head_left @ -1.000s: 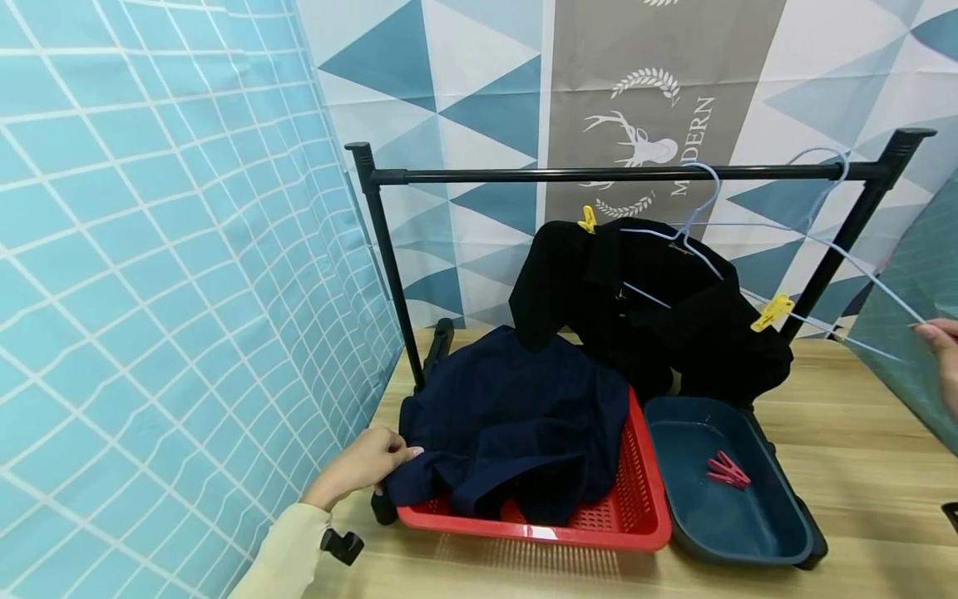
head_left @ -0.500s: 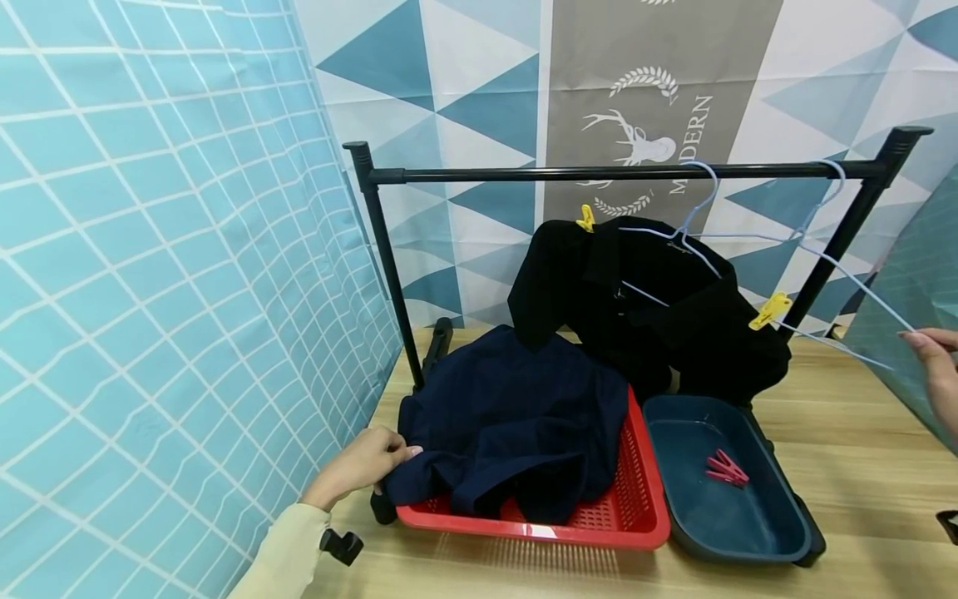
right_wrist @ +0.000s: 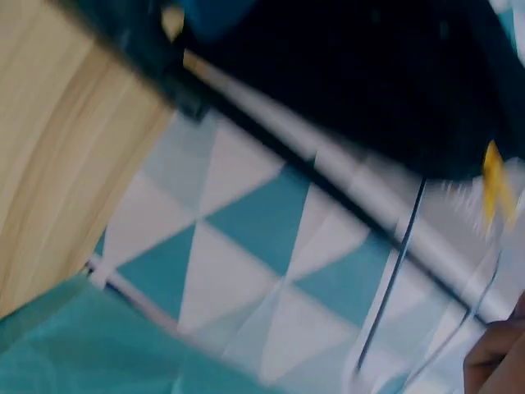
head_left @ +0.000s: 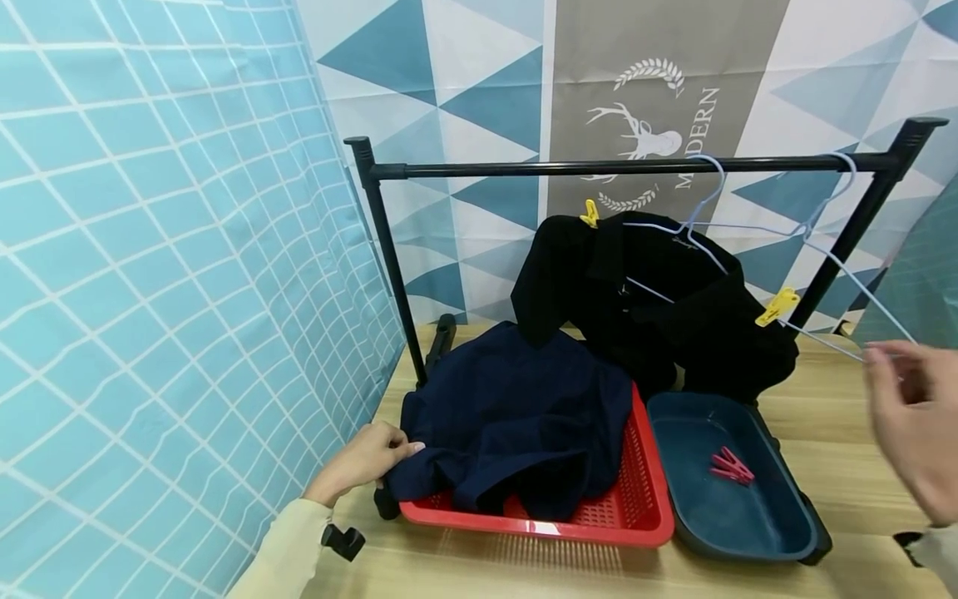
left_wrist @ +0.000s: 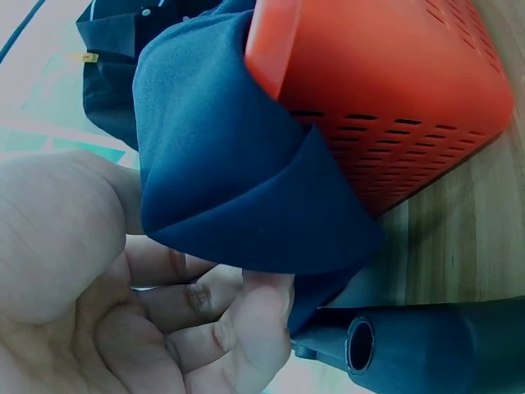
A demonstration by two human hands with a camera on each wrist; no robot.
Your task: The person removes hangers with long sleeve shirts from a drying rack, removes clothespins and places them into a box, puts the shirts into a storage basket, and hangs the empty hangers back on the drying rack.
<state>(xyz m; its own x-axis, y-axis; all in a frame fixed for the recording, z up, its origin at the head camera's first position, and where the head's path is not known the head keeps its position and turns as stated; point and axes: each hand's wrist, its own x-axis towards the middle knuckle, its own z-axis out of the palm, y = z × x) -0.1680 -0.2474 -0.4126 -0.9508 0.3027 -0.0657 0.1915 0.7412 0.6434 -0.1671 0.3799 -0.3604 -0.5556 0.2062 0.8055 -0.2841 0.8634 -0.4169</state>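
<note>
My left hand (head_left: 367, 459) pinches the left corner of a crumpled navy garment (head_left: 516, 408), piled in a red basket (head_left: 599, 537). The left wrist view shows the cloth (left_wrist: 238, 156) between thumb and fingers. A bare light-blue wire hanger (head_left: 808, 229) hooks over the rack's rail near its right end. My blurred right hand (head_left: 916, 424) is by this hanger's lower right end, fingers loosely curled, with nothing seen in its grip. To the left hangs a black collared shirt (head_left: 636, 291) on another blue hanger, with yellow clips (head_left: 778, 306) at both shoulders.
A black rack (head_left: 524, 169) stands over the basket. Right of the basket is a dark blue tray (head_left: 748, 532) holding pink clothespins (head_left: 732, 466). A blue tiled sheet (head_left: 187, 249) borders the left side. A patterned cloth (head_left: 479, 83) hangs behind the rack.
My right hand has come off the bare hanger's end and moved left, down and nearer. That hanger swung slightly and stays on the rail. My left hand keeps its hold on the navy garment.
</note>
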